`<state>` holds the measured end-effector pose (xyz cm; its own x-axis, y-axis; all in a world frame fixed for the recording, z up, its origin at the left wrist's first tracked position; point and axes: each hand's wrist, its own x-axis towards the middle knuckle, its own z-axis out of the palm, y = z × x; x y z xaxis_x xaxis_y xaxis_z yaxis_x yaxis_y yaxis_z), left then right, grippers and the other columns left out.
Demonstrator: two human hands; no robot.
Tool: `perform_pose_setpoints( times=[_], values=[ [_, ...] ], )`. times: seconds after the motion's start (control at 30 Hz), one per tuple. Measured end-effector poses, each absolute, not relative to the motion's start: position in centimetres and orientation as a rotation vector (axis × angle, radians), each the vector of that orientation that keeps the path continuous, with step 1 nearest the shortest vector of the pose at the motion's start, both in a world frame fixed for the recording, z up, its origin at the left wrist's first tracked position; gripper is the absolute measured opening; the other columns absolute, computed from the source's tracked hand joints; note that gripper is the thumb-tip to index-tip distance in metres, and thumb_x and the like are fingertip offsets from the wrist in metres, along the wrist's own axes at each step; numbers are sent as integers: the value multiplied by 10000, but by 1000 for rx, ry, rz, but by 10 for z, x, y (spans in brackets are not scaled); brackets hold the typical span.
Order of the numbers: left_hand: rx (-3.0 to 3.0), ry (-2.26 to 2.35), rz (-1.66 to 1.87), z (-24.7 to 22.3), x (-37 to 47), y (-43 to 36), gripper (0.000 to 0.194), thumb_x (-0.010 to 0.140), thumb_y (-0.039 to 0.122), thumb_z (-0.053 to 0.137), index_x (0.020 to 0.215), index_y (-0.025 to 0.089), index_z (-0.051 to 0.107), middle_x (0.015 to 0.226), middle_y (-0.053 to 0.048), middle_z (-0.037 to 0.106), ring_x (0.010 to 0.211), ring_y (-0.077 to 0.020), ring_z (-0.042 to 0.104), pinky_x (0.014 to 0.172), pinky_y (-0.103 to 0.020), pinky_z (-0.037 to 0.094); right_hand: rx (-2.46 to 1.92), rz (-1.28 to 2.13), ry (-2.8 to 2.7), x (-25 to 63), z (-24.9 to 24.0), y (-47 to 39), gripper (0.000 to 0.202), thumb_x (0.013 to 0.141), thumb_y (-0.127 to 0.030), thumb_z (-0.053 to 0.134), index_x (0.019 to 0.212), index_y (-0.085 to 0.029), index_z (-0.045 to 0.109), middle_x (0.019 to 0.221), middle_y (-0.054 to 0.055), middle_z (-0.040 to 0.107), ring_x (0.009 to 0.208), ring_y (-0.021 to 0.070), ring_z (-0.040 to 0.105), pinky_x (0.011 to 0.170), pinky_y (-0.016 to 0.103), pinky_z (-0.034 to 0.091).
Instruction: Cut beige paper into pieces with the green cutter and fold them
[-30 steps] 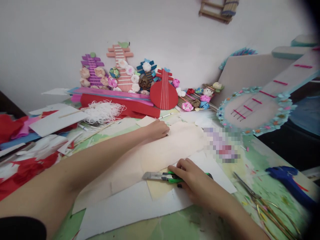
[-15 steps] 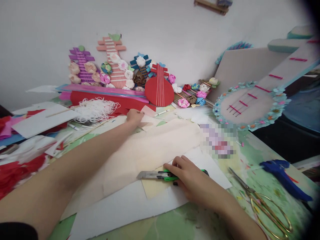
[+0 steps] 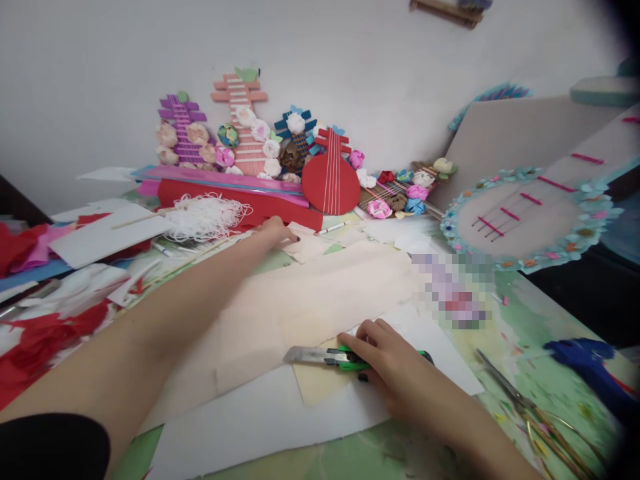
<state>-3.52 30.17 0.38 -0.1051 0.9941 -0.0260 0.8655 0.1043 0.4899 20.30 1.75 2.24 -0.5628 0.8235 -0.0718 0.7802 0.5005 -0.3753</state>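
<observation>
My right hand (image 3: 387,357) is closed around the green-and-black handle of a utility knife (image 3: 310,356). Its wide blade is out, pointing left, just above a large sheet of pale pink paper (image 3: 280,307) and a small cream piece (image 3: 320,381). White card (image 3: 240,420) lies under these sheets on the near side. Across the table my left hand (image 3: 276,231) reaches to the far papers, its thumb stretched out beside a small pale pink scrap (image 3: 306,248). The other fingers are mostly hidden, and nothing shows gripped in them.
White string (image 3: 210,217) lies tangled by rolled red paper (image 3: 280,212). A red paper lute (image 3: 331,183) and several flowered ones lean on the wall. Gold-handled scissors (image 3: 530,403) and a blue glue gun (image 3: 590,373) lie right. Red scraps (image 3: 55,340) are heaped left.
The view has shifted slightly left. My left hand's thumb has opened out from a pinch at a pinkish paper scrap. The right hand keeps the knife in nearly the same place.
</observation>
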Motion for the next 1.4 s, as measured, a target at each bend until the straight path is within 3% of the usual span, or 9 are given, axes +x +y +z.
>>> perform_pose_setpoints(
  times=[0.1, 0.17, 0.43, 0.6, 0.77, 0.9, 1.0, 1.2, 1.4],
  values=[
    [1786, 2003, 345, 9, -34, 301, 400, 845, 373, 685, 1153, 136, 591, 1157, -106, 617, 1033, -254, 621, 858, -415, 534, -1416, 582, -2622, 202, 24, 18, 509, 770, 60, 433, 1188, -190, 579, 1001, 96, 542, 935, 213, 468, 794, 327, 417],
    [1801, 1957, 303, 10, -32, 300, 318, 923, 344, 590, 1178, 154, 581, 1159, -75, 608, 1017, -211, 619, 850, -392, 543, -1430, 604, -2622, 202, 25, 17, 489, 784, 54, 424, 1177, -187, 587, 999, 99, 544, 934, 215, 471, 796, 334, 420],
    [1892, 2083, 492, 10, -54, 297, 344, 917, 343, 593, 1200, 149, 562, 1188, -94, 592, 1051, -230, 600, 881, -420, 523, -1430, 619, -2611, 203, 26, 17, 540, 782, 47, 442, 1240, -210, 566, 1022, 98, 551, 944, 216, 484, 803, 342, 429],
    [2042, 2216, 673, 16, -63, 273, 452, 881, 274, 585, 1283, 116, 450, 1358, -199, 466, 1305, -335, 392, 1039, -433, 348, -1408, 628, -2601, 203, 24, 18, 492, 810, 10, 467, 1240, -206, 571, 1041, 103, 555, 964, 224, 487, 823, 357, 434],
    [2233, 1897, 442, 6, -48, 237, 359, 764, 531, 664, 811, 179, 609, 912, -95, 675, 921, -269, 621, 780, -320, 448, -1428, 632, -2582, 202, 25, 18, 437, 817, -7, 472, 1188, -203, 597, 1024, 92, 551, 951, 220, 488, 815, 355, 433],
    [2234, 1774, 340, 1, -37, 220, 416, 700, 597, 683, 784, 197, 605, 874, -82, 688, 827, -254, 634, 666, -299, 433, -1425, 638, -2583, 202, 26, 19, 448, 789, 9, 471, 1163, -194, 610, 1016, 87, 551, 949, 215, 490, 824, 353, 432],
    [2230, 1691, 280, 4, -29, 212, 371, 645, 506, 775, 768, 188, 629, 830, -70, 690, 805, -246, 642, 660, -294, 448, -1406, 630, -2582, 202, 26, 19, 479, 790, 5, 475, 1202, -204, 604, 1022, 86, 551, 950, 213, 500, 828, 350, 434],
    [2245, 1540, 348, 9, -8, 209, 245, 928, 354, 579, 1020, 132, 629, 1016, -57, 650, 892, -167, 631, 811, -362, 540, -1408, 609, -2565, 205, 24, 20, 488, 790, -5, 499, 1219, -203, 621, 1022, 96, 566, 955, 225, 526, 836, 356, 446],
    [2198, 1619, 729, 4, 7, 218, 253, 952, 337, 539, 1088, 132, 595, 1041, -65, 630, 913, -171, 623, 810, -367, 538, -1505, 466, -2514, 221, 22, 31, 498, 784, 35, 454, 1203, -161, 640, 1032, 126, 585, 983, 258, 533, 857, 384, 438]
  ],
)
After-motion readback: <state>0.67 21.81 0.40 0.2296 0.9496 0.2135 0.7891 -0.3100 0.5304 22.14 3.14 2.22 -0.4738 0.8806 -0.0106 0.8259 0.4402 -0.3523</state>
